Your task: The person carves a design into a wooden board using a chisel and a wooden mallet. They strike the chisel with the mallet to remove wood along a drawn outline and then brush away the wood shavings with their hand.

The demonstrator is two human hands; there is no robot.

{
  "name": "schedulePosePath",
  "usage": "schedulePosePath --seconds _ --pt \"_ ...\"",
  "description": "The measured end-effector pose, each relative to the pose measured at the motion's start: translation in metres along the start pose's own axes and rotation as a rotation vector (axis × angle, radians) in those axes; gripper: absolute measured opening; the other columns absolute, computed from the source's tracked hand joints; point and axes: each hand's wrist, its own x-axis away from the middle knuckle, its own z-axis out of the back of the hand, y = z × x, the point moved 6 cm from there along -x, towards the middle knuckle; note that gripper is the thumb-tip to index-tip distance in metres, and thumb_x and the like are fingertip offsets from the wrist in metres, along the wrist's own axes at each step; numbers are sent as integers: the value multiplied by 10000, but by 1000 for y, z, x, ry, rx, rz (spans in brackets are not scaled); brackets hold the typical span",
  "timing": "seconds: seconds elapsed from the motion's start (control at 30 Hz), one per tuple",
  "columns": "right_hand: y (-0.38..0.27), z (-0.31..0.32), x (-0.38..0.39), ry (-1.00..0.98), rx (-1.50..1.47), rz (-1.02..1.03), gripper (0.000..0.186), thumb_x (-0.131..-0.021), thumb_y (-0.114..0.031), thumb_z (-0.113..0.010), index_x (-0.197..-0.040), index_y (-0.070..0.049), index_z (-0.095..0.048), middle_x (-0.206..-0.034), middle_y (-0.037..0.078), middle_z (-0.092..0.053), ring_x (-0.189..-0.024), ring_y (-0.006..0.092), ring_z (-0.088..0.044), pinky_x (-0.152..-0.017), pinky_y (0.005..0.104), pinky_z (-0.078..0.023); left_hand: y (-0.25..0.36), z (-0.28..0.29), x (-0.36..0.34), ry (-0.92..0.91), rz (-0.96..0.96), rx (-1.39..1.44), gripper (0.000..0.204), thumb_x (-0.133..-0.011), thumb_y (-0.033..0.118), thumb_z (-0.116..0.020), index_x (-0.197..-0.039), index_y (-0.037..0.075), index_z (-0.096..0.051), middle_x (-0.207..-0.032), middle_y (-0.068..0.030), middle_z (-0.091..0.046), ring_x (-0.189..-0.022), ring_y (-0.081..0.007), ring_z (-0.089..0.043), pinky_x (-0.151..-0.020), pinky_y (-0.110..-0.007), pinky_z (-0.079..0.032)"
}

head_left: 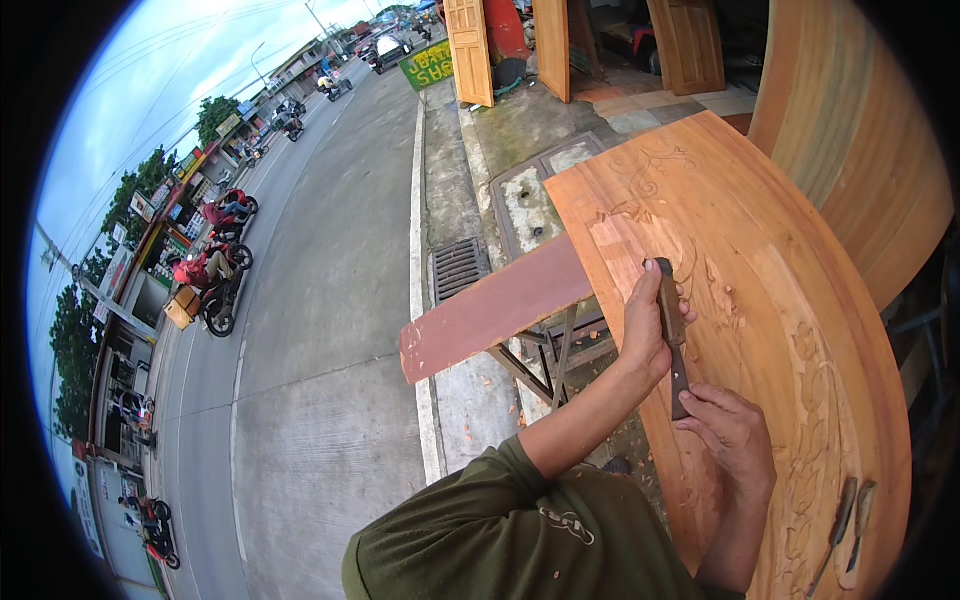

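A chisel (pixel 679 375) with a brown wooden handle and a dark flat blade is held above the wooden panel (pixel 770 190). My left hand (pixel 646 325) is closed round its handle, which points away from me. Near the blade's lower end, the fingers of my right hand (pixel 735 432) pinch the metal. Carved scrolls and leaf shapes run along the panel, with a few shavings lying on it. On its near right part rest two more carving tools, one with a dark handle (pixel 846 505) and one with a brownish handle (pixel 864 500).
Left of the panel a reddish plank (pixel 490 305) sits on metal legs (pixel 560 360), near a drain grate (pixel 460 268). Wooden doors (pixel 470 50) stand beyond, and large curved boards (pixel 850 130) rise at right. Motorcycles (pixel 225 290) with riders are on the road (pixel 320 290).
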Motion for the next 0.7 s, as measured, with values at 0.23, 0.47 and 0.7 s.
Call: schedulePosePath --seconds 0.23,0.47,0.7 --pt "-5 28 25 107 120 -161 522 -795 -217 -916 -1259 -29 -767 -1242 187 -743 -1096 356 -741 -927 416 -614 -2 -3 1 -36 -64 -58 433 -1105 560 -565 -1179 133 -564 -916 -26 -603 -710 -134 -605 -654 -318 -572" --pt "-18 142 235 842 630 -534 664 -948 -417 -777 -1410 40 -641 -1336 238 -674 -1129 378 -704 -932 477 -585 -18 -35 6 -287 -421 -449 664 -1092 336 -677 -1608 92 -337 -943 -9 -571 -699 -86 -540 -606 -270 -492" --pt "-94 183 413 614 1480 -1453 833 -989 -639 -697 -1479 25 -582 -1361 315 -627 -1081 449 -697 -894 552 -586 -68 -42 9 -416 -699 -671 576 -1006 70 -770 -1476 16 -441 -1052 -55 -636 -974 -120 -618 -879 -281 -521"
